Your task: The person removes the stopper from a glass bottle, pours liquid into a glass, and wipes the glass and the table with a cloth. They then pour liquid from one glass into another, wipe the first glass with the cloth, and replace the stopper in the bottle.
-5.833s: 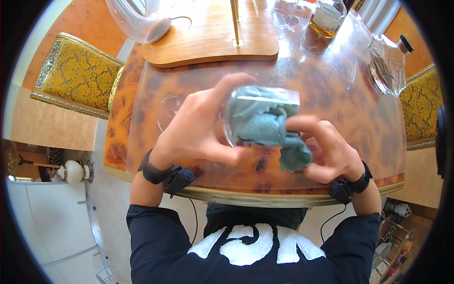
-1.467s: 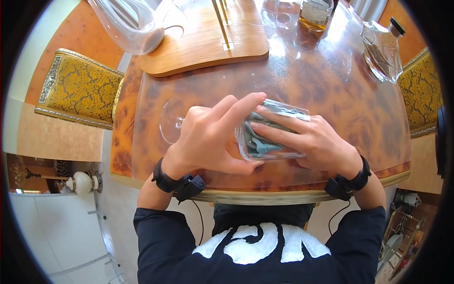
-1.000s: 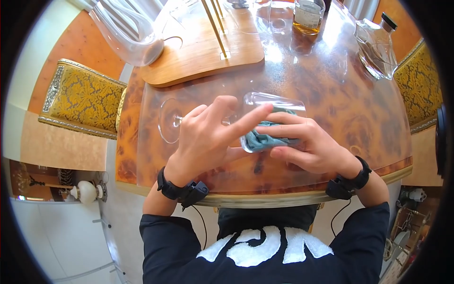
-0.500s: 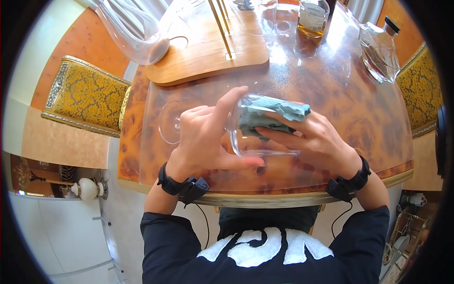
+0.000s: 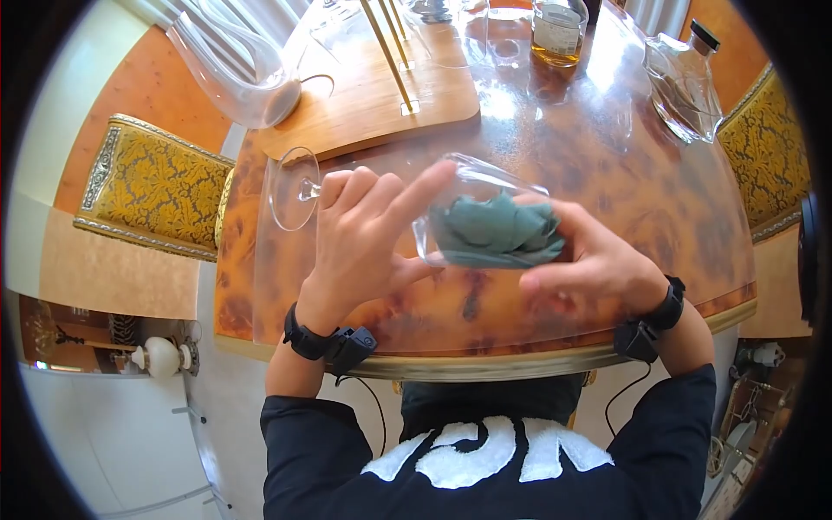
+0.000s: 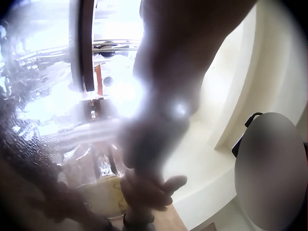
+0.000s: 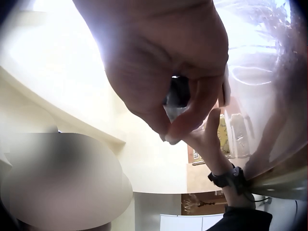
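Holding the stemmed glass [image 5: 485,173] on its side above the table [image 5: 390,329], the left hand [image 5: 355,234] has its thumb and forefinger spread around the base of the bowl, its other fingers bent beside the stem. The glass's long axis runs roughly left to right: the foot lies beyond the left hand's knuckles, while the mouth faces the right hand [image 5: 607,264], which is the nearer one to that opening. A green cloth [image 5: 494,230] sits bunched in the bowl, and the right hand grips its outer end at the mouth, though blur hides the exact fingertip contact. On the far side are a wooden stand [image 5: 347,130], a bottle of amber liquid [image 5: 557,35] and, farther right, a black-stoppered decanter [image 5: 685,91].
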`<control>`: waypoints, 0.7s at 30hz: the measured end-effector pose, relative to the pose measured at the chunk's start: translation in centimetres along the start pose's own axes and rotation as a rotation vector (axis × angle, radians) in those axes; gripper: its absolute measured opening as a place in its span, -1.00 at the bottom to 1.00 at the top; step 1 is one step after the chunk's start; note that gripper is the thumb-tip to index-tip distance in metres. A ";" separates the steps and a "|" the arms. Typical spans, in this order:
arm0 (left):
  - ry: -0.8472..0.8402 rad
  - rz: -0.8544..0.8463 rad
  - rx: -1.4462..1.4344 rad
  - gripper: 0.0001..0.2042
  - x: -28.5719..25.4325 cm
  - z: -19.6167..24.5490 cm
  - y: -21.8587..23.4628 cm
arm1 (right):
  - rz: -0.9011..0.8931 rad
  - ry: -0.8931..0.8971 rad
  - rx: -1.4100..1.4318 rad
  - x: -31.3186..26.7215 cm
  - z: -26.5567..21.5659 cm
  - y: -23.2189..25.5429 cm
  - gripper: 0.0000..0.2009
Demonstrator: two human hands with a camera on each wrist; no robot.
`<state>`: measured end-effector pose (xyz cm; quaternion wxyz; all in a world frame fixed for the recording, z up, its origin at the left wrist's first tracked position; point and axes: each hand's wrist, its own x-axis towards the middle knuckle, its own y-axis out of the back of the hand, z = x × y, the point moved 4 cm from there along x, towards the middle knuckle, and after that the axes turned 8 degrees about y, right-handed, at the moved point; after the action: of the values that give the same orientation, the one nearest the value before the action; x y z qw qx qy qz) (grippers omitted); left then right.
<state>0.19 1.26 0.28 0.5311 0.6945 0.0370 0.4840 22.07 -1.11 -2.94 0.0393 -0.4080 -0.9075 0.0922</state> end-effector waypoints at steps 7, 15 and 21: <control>0.263 0.297 -0.329 0.06 -1.3 -4.2 0.7 | 0.360 0.382 0.462 0.6 0.5 4.3 -0.68; 0.071 0.147 -0.290 -0.09 -1.3 0.5 0.0 | 0.179 -0.024 0.269 1.6 6.0 2.0 -0.50; 0.010 0.070 -0.321 -0.16 -0.3 2.0 -0.3 | -0.033 -0.019 0.684 1.6 4.3 0.0 -0.21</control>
<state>1.58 -0.16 -0.03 0.6181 0.5989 -0.0623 0.5054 20.32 -0.50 -7.20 0.1671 -0.3557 -0.8307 0.3943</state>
